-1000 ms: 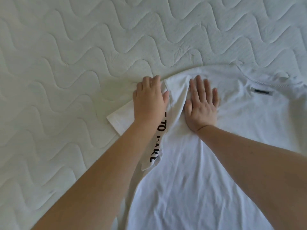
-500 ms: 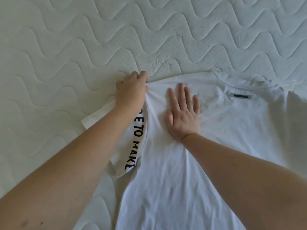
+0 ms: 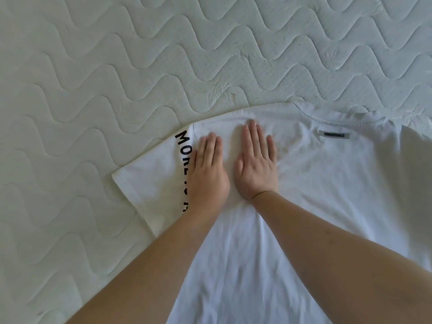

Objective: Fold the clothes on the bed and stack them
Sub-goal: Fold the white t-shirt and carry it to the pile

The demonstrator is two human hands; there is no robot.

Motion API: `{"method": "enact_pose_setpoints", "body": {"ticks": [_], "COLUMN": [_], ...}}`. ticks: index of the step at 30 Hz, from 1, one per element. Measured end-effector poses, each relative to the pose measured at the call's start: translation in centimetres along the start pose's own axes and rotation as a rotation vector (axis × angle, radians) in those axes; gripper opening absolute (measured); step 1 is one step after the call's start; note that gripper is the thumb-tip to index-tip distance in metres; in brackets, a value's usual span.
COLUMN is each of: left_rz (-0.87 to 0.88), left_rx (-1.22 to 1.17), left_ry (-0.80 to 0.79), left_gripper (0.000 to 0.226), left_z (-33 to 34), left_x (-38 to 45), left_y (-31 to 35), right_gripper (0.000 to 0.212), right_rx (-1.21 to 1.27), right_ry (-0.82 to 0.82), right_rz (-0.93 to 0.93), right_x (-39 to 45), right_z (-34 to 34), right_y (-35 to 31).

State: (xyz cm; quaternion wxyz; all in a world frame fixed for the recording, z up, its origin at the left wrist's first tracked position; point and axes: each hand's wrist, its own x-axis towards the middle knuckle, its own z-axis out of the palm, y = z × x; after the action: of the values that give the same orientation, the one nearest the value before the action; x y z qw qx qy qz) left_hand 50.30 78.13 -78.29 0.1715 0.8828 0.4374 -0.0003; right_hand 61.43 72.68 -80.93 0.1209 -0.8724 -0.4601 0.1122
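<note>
A white T-shirt (image 3: 327, 188) lies spread on the bed, collar with a grey label (image 3: 334, 135) toward the far right. Its left sleeve (image 3: 149, 181) lies flat, with black lettering along the seam. My left hand (image 3: 208, 174) rests palm down on the shoulder beside the lettering, fingers straight and together. Just to its right, my right hand (image 3: 256, 167) presses flat on the shirt's upper back. Neither hand holds cloth. The shirt's lower part runs out of view under my forearms.
The quilted white mattress (image 3: 117, 78) with a wavy stitch pattern fills the far side and the left. A grey shadow falls over the shirt's right side (image 3: 411, 174).
My left hand let go of the shoulder edge it was gripping and now lies flat on the shirt. The sleeve has spread out flat to the left. My right hand stayed pressed down.
</note>
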Motion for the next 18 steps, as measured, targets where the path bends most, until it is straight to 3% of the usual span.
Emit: {"method": "enact_pose_setpoints", "body": {"ticks": [9,18], "left_rz": [0.076,0.106], "left_rx": [0.148,0.241], "left_ry": [0.095,0.088], "left_gripper": [0.062,0.064], "left_z": [2.7,3.6], "left_x": [-0.1,0.2], "left_y": [-1.9,-2.3], "right_gripper": [0.068,0.064], "right_rx": [-0.047,-0.172], "right_ry": [-0.061,-0.144], "right_rz": [-0.127,-0.059], "right_x": [0.8,4.6], "right_z": [-0.8,-4.8], "right_y": [0.3,8.5]}}
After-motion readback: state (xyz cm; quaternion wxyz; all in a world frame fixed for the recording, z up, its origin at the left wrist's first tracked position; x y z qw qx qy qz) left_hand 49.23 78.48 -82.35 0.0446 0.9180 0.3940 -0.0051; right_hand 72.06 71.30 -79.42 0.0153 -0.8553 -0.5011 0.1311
